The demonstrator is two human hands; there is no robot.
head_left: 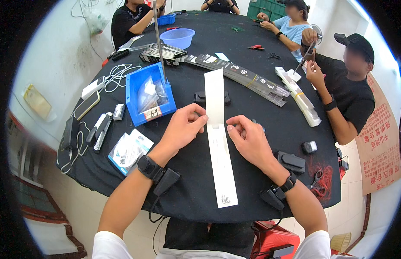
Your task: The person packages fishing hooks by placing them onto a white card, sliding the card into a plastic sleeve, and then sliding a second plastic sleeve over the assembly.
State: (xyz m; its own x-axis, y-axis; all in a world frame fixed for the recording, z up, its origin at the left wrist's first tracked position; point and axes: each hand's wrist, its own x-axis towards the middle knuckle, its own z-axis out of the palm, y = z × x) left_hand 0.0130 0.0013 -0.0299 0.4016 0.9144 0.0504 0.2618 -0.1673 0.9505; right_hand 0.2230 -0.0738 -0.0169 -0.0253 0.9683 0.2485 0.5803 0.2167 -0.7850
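Observation:
A long white card strip (222, 172) lies lengthwise in front of me, with a crease partway up and a dark scribble near its lower end. Its upper flap (214, 93) points away from me. My left hand (186, 125) pinches the strip's left edge by the crease, fingers curled. Just off the right edge, my right hand (249, 137) is closed, thumb and forefinger together; whatever they hold is too small to make out. Beyond the flap, a black case (200, 98) is partly covered by it.
A blue bin (133, 103) with clear bags stands left, near a stapler (99, 129) and white cables. Bundled clear sleeves (252, 84), a purple basin (178, 38) and red-handled pliers (255, 47) lie farther off. Scissors and red threads (323, 183) sit right. Several people work around the table.

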